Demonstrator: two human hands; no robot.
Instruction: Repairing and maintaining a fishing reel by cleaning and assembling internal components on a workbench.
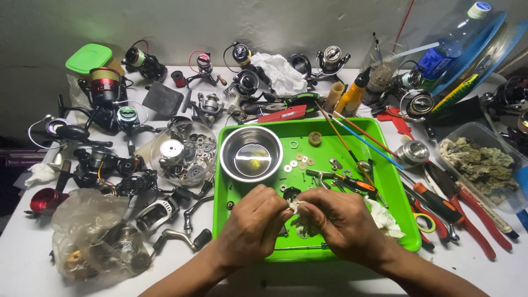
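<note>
Far left of the white bench (33, 258) lay a crumpled clear plastic bag (91, 236) with metal parts inside, and behind it a cluster of black spinning fishing reels (104, 165). A clear round plastic tub (184, 154) holding washers and small gears stood just left of the bright green plastic tray (399, 192). Inside the tray, a round steel bowl (251, 154) sat at the back left; small brass and white washers (300, 161) were scattered beside it.

At the tray's front, the left hand (250, 231) and right hand (344, 223) met, fingers of both pinched narrow on a small wad of white tissue (295, 207) held between them, just above the tray floor. What the tissue wrapped could not be told. A crumpled white rag (385, 217) lay just right of the right hand.

An orange-handled screwdriver (357, 184) rested in the tray behind the hands. Right of the tray, red-handled pliers (473, 225) lay on the bench, near a clear box of dried greenish material (484, 165).
</note>
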